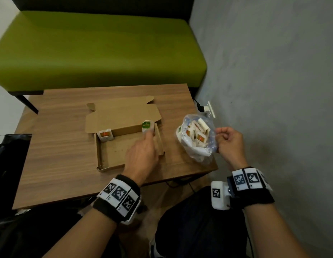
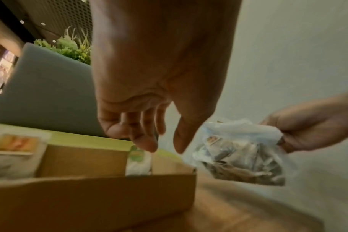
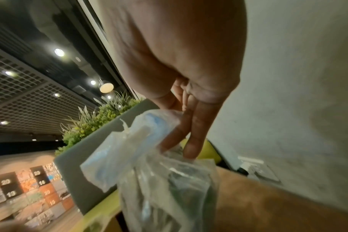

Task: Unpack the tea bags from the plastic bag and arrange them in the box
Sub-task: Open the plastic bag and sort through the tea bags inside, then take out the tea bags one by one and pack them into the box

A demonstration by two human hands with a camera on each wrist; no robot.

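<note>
An open cardboard box [image 1: 99,151] [image 2: 89,199] lies on the wooden table [image 1: 55,149], its lid folded back. An orange-labelled tea bag [image 1: 105,135] [image 2: 16,144] stands in its far left corner, a green-labelled tea bag [image 1: 147,126] [image 2: 138,157] in the far right corner. My left hand [image 1: 149,135] [image 2: 165,146] reaches over the box; its straight fingertips touch the green bag's top, thumb apart. To the right, my right hand [image 1: 220,139] [image 3: 181,146] pinches the rim of the clear plastic bag [image 1: 197,146] [image 2: 242,157] [image 3: 159,172], which holds several tea bags.
A green bench [image 1: 98,49] runs behind the table. A grey wall [image 1: 273,71] stands close on the right, with a socket and plug [image 1: 205,108] near the table's far right corner. A black bag [image 1: 5,157] sits at the left edge.
</note>
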